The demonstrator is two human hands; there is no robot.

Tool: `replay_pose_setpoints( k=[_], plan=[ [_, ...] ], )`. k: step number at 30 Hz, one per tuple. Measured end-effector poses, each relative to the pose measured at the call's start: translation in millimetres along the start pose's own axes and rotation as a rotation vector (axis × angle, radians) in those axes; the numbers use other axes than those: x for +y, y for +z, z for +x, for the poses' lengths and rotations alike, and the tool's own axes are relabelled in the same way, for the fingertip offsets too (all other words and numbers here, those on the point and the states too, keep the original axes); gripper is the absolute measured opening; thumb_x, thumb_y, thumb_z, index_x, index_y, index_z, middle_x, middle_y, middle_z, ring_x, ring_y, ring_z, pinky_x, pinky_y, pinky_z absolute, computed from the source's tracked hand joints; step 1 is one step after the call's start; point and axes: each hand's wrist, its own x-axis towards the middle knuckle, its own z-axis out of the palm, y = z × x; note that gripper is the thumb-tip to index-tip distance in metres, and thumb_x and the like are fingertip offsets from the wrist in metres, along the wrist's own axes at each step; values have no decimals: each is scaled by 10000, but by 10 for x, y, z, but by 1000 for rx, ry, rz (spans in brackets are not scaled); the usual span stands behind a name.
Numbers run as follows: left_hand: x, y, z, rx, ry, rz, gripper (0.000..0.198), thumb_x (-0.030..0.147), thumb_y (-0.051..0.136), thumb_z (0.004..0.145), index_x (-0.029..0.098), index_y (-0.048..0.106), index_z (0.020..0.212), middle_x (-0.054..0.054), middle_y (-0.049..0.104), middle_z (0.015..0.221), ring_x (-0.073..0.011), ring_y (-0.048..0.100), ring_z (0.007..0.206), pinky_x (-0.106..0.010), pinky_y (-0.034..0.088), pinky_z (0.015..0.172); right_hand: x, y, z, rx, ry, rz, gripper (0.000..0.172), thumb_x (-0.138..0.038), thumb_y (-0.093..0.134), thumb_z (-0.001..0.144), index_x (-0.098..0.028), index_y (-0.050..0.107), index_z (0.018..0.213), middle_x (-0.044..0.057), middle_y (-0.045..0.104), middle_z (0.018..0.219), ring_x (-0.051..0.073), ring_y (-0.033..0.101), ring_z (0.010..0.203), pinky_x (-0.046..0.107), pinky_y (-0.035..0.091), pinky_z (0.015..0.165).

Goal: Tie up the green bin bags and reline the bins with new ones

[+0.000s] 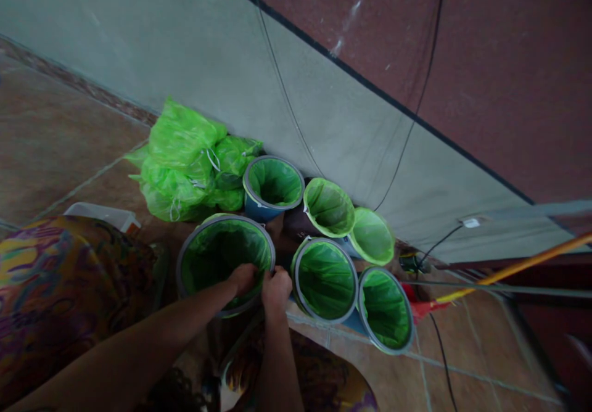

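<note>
A trash bin (pixel 180 267) with a grey rim and a green bin liner (pixel 203 258) stands in front of me. My left hand (pixel 245 278) reaches inside its right edge, fingers closed at the liner; their tips are partly hidden. Closed as well, my right hand (pixel 276 285) is at the outside of the same rim, where the liner folds over. Both hands are close together, with the rim between them. Just right of my right hand is another lined bin (pixel 326 279) with a grey rim.
More green-lined bins (pixel 274 182) stand in two rows along the wall (pixel 194 60). Stuffed green bags (pixel 180 159) lie at the left, near a clear plastic container (pixel 104 214). A yellow pole (pixel 513 269), a red dustpan-like piece (pixel 419 304) and cables are at the right.
</note>
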Motion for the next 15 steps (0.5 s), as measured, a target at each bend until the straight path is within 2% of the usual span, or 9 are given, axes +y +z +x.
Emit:
replay_pose_setpoints(
  k=[5,10,15],
  plan=[
    [-58,-3,21,-6,-31,3,199,129,580,768,148,775,803,-146,767,923,-276,705,979,-313,502,858,-7,-7,-27,18,0,27,307,-146,476,901,-74,724,1066,193,735,1019,280,704,931,324,446,767],
    [-117,26,-32,-20,-34,-18,230,151,551,790,148,780,818,-133,772,926,-249,705,952,-295,500,852,-19,-4,-42,7,6,11,278,-145,515,892,-78,731,1054,192,732,1027,270,704,922,310,446,753],
    [-165,81,-68,-44,-52,-43,205,162,563,796,132,767,794,-138,773,944,-249,704,943,-290,500,826,-7,23,-34,-11,65,12,297,-167,559,896,-105,723,1135,178,738,1053,263,704,974,295,462,776]
  ],
)
